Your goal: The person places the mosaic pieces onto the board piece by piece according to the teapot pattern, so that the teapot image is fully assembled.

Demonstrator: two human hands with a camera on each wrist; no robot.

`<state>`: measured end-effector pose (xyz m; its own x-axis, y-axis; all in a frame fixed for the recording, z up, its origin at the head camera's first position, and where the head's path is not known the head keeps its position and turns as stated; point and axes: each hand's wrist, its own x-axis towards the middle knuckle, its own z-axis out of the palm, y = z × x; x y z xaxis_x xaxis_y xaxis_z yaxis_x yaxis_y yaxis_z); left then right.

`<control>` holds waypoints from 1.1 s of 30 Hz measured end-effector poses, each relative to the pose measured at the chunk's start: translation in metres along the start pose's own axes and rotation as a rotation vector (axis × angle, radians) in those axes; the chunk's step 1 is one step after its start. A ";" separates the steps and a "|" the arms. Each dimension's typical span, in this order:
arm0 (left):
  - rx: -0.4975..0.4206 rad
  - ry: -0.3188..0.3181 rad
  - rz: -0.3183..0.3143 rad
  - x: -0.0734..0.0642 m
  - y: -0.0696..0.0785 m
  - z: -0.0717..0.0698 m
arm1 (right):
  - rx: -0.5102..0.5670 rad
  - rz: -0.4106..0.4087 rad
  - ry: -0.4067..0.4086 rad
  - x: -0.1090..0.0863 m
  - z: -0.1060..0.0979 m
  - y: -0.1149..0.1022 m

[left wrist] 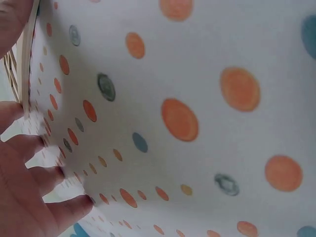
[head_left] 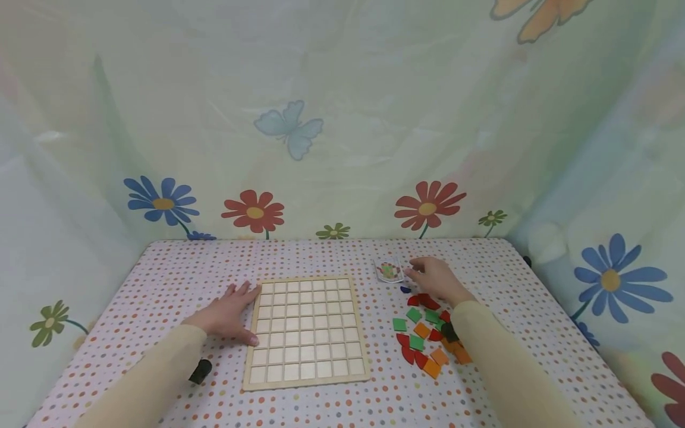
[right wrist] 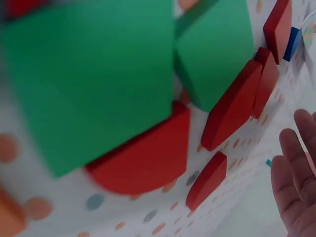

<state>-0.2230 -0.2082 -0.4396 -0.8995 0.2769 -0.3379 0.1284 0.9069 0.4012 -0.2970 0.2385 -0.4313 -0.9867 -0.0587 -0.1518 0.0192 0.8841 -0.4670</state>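
Two hands out, neither grasping: right hand [head_left: 436, 279] loose-fingered, left hand [head_left: 229, 312] spread at the left edge of the gridded board [head_left: 307, 330]. Picture card [head_left: 388, 270] lies just left of the right hand's fingertips, well out of the left's way (roughly square, no long axis to speak of). Whether thumb touches card, cannot tell. Right wrist view shows what the head view flattens: a green square [right wrist: 94, 84] partly hiding a thick red wedge [right wrist: 153, 158].
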 end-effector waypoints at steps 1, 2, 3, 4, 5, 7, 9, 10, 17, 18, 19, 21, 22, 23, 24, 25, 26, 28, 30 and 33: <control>-0.005 -0.001 -0.001 0.000 0.001 0.000 | 0.003 0.018 0.000 0.002 0.000 0.000; -0.005 -0.002 -0.004 0.000 0.002 0.001 | 0.005 0.029 0.002 0.004 0.001 0.000; -0.004 -0.003 -0.006 0.000 0.002 0.002 | 0.009 0.037 0.004 0.006 0.001 0.000; -0.004 -0.004 -0.010 0.000 0.002 0.002 | 0.017 0.049 0.006 0.008 0.002 0.000; -0.003 -0.004 -0.012 0.000 0.003 0.003 | 0.021 0.061 0.009 0.009 0.003 0.000; 0.001 -0.004 -0.013 0.002 0.003 0.005 | 0.054 0.090 0.013 0.011 0.006 -0.002; 0.002 -0.002 -0.007 0.002 0.003 0.006 | 0.069 0.125 0.018 0.012 0.008 -0.003; 0.001 0.000 -0.006 0.003 0.003 0.007 | 0.073 0.139 0.016 0.013 0.009 -0.004; 0.005 0.007 0.005 0.004 0.002 0.007 | 0.055 0.151 0.007 0.015 0.007 -0.009; 0.006 0.007 0.004 0.003 0.002 0.006 | 0.057 0.153 0.007 0.014 0.007 -0.010; 0.005 0.006 0.002 0.003 0.001 0.006 | 0.066 0.154 0.005 0.014 0.007 -0.011; 0.005 0.005 0.000 0.003 0.000 0.005 | 0.081 0.144 0.005 0.010 0.006 -0.014; 0.008 0.005 -0.003 0.003 0.000 0.005 | 0.078 0.126 0.004 0.008 0.006 -0.016; 0.009 0.005 -0.006 0.002 0.000 0.004 | 0.079 0.115 0.000 0.006 0.006 -0.018; 0.010 0.005 -0.011 0.002 -0.002 0.004 | 0.078 0.100 -0.004 0.004 0.007 -0.021; 0.011 0.007 -0.012 0.002 -0.002 0.003 | 0.076 0.086 -0.008 0.001 0.009 -0.024; 0.012 0.008 -0.014 0.002 -0.003 0.003 | 0.067 0.070 -0.011 -0.002 0.010 -0.027; 0.016 0.009 -0.014 0.002 -0.003 0.002 | 0.063 0.053 -0.023 -0.009 0.014 -0.032; 0.013 0.010 -0.012 0.002 -0.002 0.002 | 0.063 0.045 -0.029 -0.016 0.018 -0.036; 0.008 0.008 -0.009 0.002 -0.002 0.002 | 0.065 0.042 -0.036 -0.023 0.025 -0.041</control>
<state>-0.2238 -0.2090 -0.4426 -0.9039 0.2665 -0.3346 0.1241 0.9119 0.3912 -0.2707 0.1920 -0.4309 -0.9783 -0.0403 -0.2034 0.0719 0.8543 -0.5147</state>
